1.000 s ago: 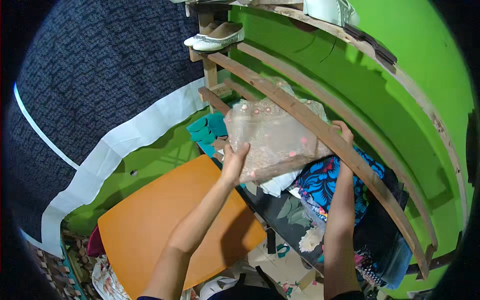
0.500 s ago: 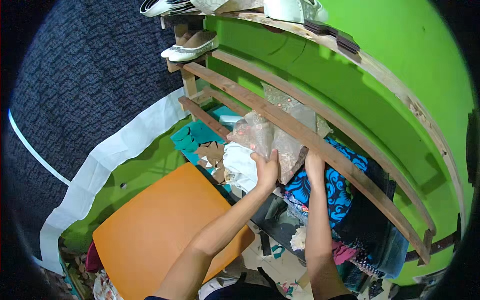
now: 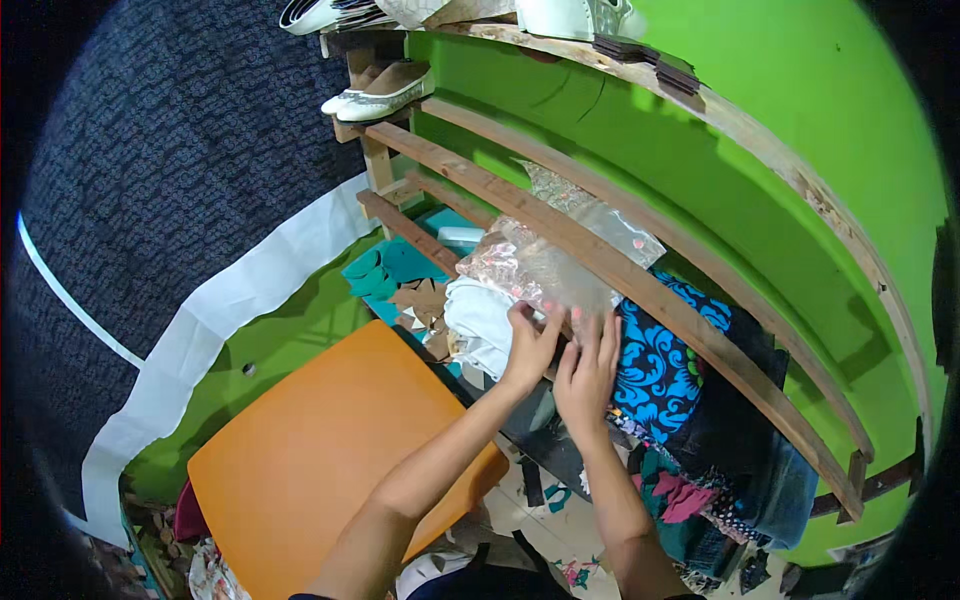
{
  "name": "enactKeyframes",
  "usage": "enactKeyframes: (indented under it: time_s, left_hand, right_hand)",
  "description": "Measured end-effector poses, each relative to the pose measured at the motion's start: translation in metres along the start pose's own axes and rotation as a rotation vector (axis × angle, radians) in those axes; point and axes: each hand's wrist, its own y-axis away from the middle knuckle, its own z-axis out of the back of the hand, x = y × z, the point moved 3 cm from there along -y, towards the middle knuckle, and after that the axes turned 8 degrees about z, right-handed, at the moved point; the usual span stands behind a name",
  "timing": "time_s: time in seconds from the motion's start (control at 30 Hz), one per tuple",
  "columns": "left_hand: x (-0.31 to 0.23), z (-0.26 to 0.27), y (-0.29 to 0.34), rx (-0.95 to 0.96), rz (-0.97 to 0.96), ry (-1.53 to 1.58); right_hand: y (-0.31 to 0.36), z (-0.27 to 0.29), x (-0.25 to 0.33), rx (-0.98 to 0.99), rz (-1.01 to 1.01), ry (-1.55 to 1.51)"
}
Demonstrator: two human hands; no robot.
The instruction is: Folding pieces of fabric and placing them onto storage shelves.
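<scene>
A clear plastic bag (image 3: 490, 257) with pinkish bits showing lies on the lower rack, partly hidden behind a wooden rail. My left hand (image 3: 533, 350) is at its near edge, thumb and fingers curled on the plastic. Close beside it, my right hand (image 3: 586, 385) rests on the plastic with fingers stretched out, holding nothing. White cloth (image 3: 478, 325) bunches up left of my left hand. To the right of my right hand lies a folded blue-and-black patterned fabric (image 3: 655, 375).
Wooden rails (image 3: 640, 280) cross above the bag, before a green wall (image 3: 780, 230). White shoes (image 3: 385, 97) sit on the upper left. An orange stool seat (image 3: 340, 440) stands near left. Teal scraps (image 3: 385, 265) and dark clothes (image 3: 735, 400) flank the bag. Scraps litter the tiled floor (image 3: 540, 535).
My right hand has come out from under the rail and moved left, its fingers now stretched over the plastic. The bag lies flatter and spreads farther right behind the rail. My left hand barely shifted.
</scene>
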Motion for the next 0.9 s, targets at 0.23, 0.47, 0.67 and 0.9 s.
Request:
enactKeyframes:
  time_s: [0.23, 0.47, 0.67, 0.9]
  left_hand:
    - [0.008, 0.12, 0.052, -0.282, -0.435, -0.775]
    - [0.065, 0.288, 0.158, -0.503, -0.14, -1.573]
    - [0.101, 0.364, 0.309, -0.737, 0.237, -1.595]
    - [0.137, 0.401, 0.516, -1.002, 0.428, -1.553]
  right_hand:
    - [0.065, -0.083, 0.072, 0.403, 0.238, -0.057]
    - [0.15, -0.154, 0.173, 0.672, 0.527, -0.182]
    - [0.253, -0.152, 0.274, 0.934, 0.732, -0.348]
    - [0.393, -0.081, 0.38, 0.979, 1.148, -0.642]
